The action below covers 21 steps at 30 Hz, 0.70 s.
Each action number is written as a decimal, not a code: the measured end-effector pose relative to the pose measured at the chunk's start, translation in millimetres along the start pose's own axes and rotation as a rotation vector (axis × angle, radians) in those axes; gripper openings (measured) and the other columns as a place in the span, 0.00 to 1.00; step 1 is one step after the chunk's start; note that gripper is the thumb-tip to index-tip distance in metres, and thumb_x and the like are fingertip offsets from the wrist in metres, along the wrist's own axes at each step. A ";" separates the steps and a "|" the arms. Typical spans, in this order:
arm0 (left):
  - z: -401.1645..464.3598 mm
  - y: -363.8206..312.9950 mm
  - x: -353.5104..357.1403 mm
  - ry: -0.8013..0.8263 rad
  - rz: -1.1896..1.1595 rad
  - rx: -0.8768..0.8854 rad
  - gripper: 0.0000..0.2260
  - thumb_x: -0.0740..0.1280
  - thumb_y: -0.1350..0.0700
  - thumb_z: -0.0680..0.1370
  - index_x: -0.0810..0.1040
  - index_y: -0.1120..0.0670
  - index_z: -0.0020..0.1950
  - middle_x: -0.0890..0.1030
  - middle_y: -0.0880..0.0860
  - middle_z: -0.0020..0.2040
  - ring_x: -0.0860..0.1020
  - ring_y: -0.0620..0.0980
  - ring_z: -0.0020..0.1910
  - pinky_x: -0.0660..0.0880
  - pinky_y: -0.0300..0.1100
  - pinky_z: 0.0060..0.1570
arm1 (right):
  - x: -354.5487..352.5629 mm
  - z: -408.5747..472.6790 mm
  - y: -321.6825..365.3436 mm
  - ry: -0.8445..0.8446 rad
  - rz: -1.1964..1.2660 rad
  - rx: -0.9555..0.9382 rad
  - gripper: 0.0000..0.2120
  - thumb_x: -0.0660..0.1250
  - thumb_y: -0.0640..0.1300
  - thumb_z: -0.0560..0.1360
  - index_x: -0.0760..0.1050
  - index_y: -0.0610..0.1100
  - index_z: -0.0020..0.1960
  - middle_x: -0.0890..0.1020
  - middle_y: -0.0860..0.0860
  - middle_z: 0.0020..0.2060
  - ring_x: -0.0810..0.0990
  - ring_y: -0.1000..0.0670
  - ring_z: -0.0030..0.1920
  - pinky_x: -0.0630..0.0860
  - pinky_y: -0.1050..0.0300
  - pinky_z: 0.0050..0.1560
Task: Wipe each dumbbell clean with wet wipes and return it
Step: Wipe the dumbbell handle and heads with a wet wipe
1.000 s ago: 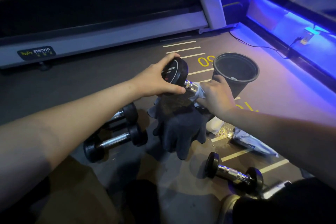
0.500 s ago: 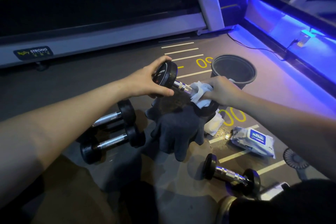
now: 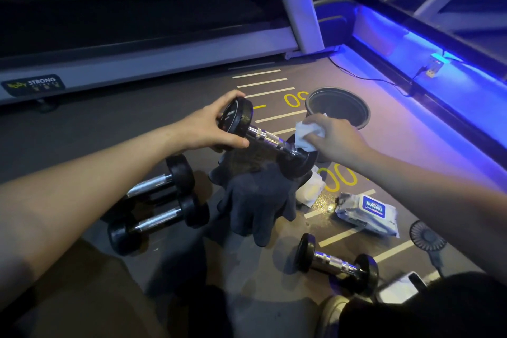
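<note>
Two hands: one black rubber-headed, chrome-handled dumbbell (image 3: 267, 138) is held at frame centre.
Axis: slanted upper left to lower right.
Left hand (image 3: 208, 129): curled round the upper-left head.
Right hand (image 3: 333, 140): crumpled white wet wipe (image 3: 306, 133) is pinched against the nearer lower-right head.

Centre of frame is crowded: dark knit gloves (image 3: 258, 200) piled directly under the raised black-headed chrome-handled dumbbell (image 3: 270, 140), crumpled white used wipe (image 3: 311, 191) just right of them. Left of centre blocked by two black dumbbells (image 3: 162, 200) lying side by side. Lower right: another black dumbbell (image 3: 336, 261), pack of wet wipes (image 3: 367, 212) above it, small dark fan (image 3: 428, 236) at the right edge. Round dark bin (image 3: 338, 107) stands at upper right of centre. Grey treadmill frame (image 3: 153, 60) walls off the top. Bare grey floor (image 3: 109, 129) runs across the left, between treadmill and dumbbells.
</note>
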<state>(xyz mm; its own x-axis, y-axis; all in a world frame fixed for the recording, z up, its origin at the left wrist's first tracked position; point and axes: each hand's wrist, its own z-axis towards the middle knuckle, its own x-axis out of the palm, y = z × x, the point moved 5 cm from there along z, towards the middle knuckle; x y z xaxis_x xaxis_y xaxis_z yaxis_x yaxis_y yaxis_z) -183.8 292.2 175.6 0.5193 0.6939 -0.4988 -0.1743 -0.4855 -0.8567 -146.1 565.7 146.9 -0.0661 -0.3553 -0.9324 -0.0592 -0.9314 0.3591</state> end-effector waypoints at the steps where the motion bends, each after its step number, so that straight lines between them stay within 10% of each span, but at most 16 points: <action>1: -0.1 0.0 0.1 0.003 0.006 0.003 0.38 0.80 0.58 0.70 0.65 0.38 0.73 0.76 0.45 0.52 0.81 0.47 0.49 0.84 0.54 0.44 | 3.5 -1.6 1.1 0.046 0.069 0.036 0.21 0.65 0.63 0.75 0.71 0.60 0.66 0.81 0.45 0.56 0.80 0.41 0.52 0.77 0.48 0.51; 6: -0.9 0.0 0.3 0.026 0.019 -0.001 0.39 0.80 0.58 0.70 0.64 0.38 0.73 0.75 0.44 0.56 0.79 0.51 0.56 0.84 0.53 0.43 | 25.4 -19.1 5.5 0.258 0.363 0.250 0.44 0.74 0.67 0.66 0.57 0.59 0.76 0.70 0.49 0.63 0.80 0.43 0.50 0.83 0.42 0.31; 11: -1.1 8.3 -0.6 0.022 0.032 -0.026 0.39 0.79 0.60 0.71 0.63 0.37 0.73 0.76 0.47 0.54 0.83 0.48 0.41 0.84 0.55 0.43 | 37.8 -21.7 9.8 0.264 0.389 0.242 0.46 0.77 0.55 0.69 0.52 0.59 0.77 0.71 0.46 0.67 0.78 0.43 0.49 0.81 0.49 0.31; 15: 0.7 18.9 -0.7 -0.023 0.071 -0.059 0.40 0.78 0.63 0.71 0.62 0.39 0.74 0.79 0.52 0.54 0.81 0.49 0.44 0.82 0.38 0.38 | 45.0 -19.6 14.1 0.271 0.570 0.260 0.43 0.76 0.47 0.71 0.55 0.63 0.76 0.71 0.47 0.66 0.85 0.39 0.37 0.83 0.44 0.32; 21: 2.1 46.4 0.4 -0.050 0.080 -0.153 0.42 0.80 0.59 0.64 0.63 0.35 0.70 0.80 0.55 0.49 0.83 0.55 0.38 0.83 0.60 0.44 | 47.9 -17.6 24.3 0.213 0.485 0.169 0.42 0.73 0.46 0.72 0.53 0.61 0.78 0.74 0.45 0.63 0.85 0.40 0.42 0.80 0.61 0.29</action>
<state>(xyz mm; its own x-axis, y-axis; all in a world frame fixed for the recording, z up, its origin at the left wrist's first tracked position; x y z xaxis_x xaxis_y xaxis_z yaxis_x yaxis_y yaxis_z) -193.4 271.1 135.4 0.4659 0.6738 -0.5735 -0.0816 -0.6127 -0.7861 -133.3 524.7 110.3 0.0764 -0.7648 -0.6397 -0.2321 -0.6376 0.7345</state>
